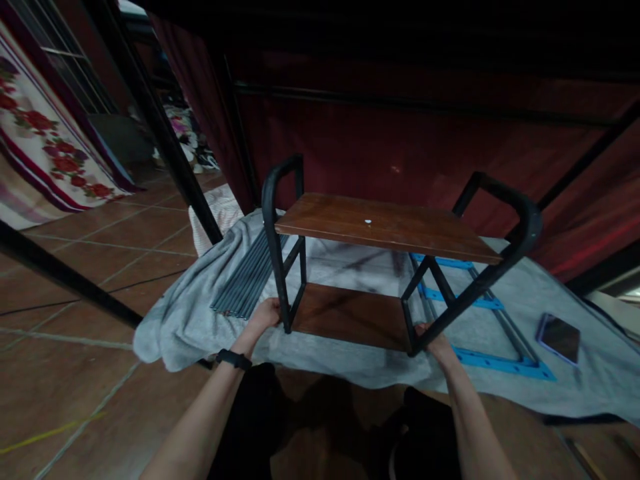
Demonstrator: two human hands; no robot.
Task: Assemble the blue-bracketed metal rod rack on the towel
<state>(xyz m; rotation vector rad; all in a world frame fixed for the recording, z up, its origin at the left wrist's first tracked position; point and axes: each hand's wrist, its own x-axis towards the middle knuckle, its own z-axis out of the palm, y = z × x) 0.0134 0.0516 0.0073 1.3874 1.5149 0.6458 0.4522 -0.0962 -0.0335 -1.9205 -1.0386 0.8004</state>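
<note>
A small two-tier shelf stands upright in front of me, with a brown wooden top board, a lower board and black tube side frames. My left hand is closed on the lower front of its left side frame; a dark band is on that wrist. At the lower right corner, my right hand grips the other side frame, its fingers partly hidden behind the tube. Just left of the shelf lies a bundle of thin grey metal tubes. A blue-and-grey metal frame lies flat on the right.
A grey blanket covers the low surface under the shelf. A phone rests on it at the right. Black metal posts rise at the left, and dark red cloth hangs behind. A cable crosses the tiled floor.
</note>
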